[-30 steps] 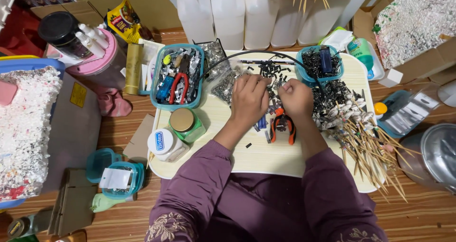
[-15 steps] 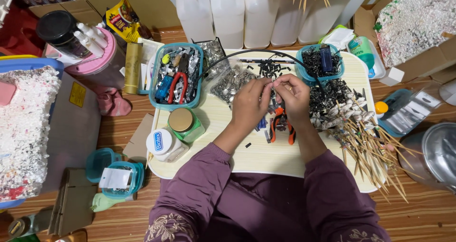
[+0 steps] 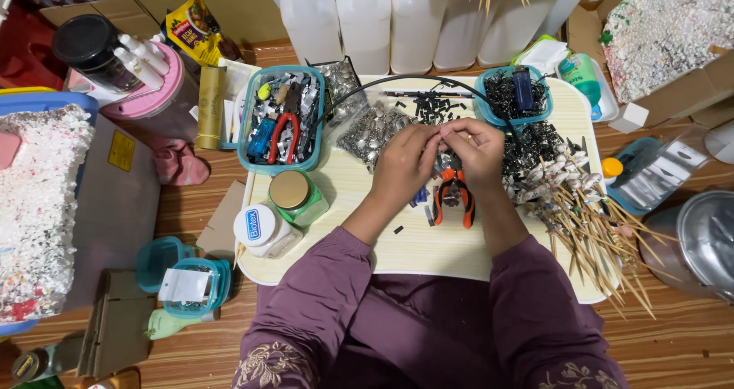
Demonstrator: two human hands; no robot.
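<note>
Pinching your fingertips together over the cream tray table (image 3: 413, 244), you are bringing your left hand (image 3: 403, 163) and right hand (image 3: 475, 152) to meet, both narrowed on something too small to make out, perhaps a tiny dark piece. Orange-handled pliers (image 3: 453, 194) are lying just beneath them; a pile of small black pieces (image 3: 436, 110) is sitting beyond.

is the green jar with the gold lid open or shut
Shut: the gold lid sits flat on the green jar, left of the left hand.
</note>
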